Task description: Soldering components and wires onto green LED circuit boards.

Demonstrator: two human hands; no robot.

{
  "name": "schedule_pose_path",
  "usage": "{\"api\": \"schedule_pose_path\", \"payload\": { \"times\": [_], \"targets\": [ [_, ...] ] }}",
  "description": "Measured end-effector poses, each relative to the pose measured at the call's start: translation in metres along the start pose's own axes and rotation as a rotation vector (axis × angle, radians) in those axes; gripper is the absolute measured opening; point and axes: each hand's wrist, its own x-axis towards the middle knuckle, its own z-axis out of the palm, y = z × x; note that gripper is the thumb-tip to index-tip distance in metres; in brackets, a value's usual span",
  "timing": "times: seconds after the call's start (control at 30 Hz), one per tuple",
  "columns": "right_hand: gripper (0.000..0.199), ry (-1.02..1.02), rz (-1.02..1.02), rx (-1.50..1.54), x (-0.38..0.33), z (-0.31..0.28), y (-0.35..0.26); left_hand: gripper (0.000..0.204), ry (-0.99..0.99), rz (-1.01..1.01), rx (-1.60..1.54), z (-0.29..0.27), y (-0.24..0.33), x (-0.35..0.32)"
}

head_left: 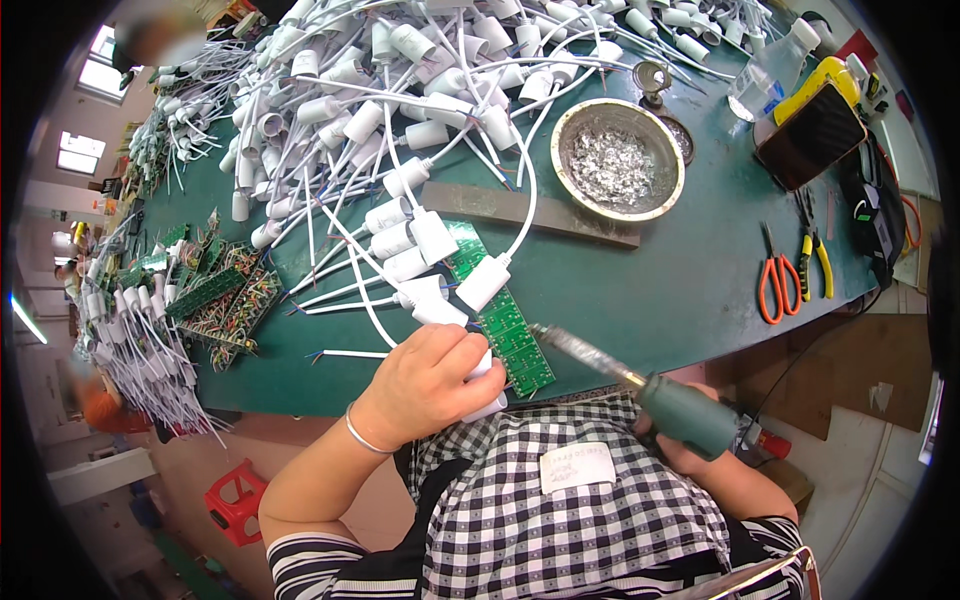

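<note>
My left hand (428, 384) is closed around a white lamp holder (486, 408) at the table's front edge, beside a green circuit board strip (516, 350). Several more white lamp holders (405, 264) with cables lie in a row along the left of that strip, and one lamp holder (484, 284) rests across it. In my right hand (672, 446), largely hidden behind the handle, is a soldering iron (690, 414) with a dark green grip. Its tip points left, close to the strip's right edge. Whether the tip touches the board I cannot tell.
A flat grey bar (530, 212) lies behind the board, next to a bowl of silvery scraps (617, 160). Cabled lamp holders (340, 75) heap up at the back. Orange-handled scissors (778, 285), yellow pliers (816, 262) and a phone (812, 135) are at right; populated circuit boards (215, 295) at left.
</note>
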Motion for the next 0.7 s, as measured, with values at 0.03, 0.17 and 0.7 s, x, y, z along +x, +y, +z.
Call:
{"api": "schedule_pose_path", "payload": {
  "times": [0.03,0.17,0.7],
  "targets": [
    [0.026,0.0,0.0,0.002,0.002,0.001,-0.004,0.022,-0.003,-0.002,0.004,0.0,0.0,0.0],
    [0.047,0.093,-0.051,-0.132,0.013,-0.004,-0.011,0.023,-0.005,0.005,0.008,-0.001,-0.001,0.002],
    [0.054,0.474,-0.087,0.388,0.015,0.001,-0.004,0.042,-0.168,-0.121,0.251,-0.013,-0.001,0.013]
  ]
}}
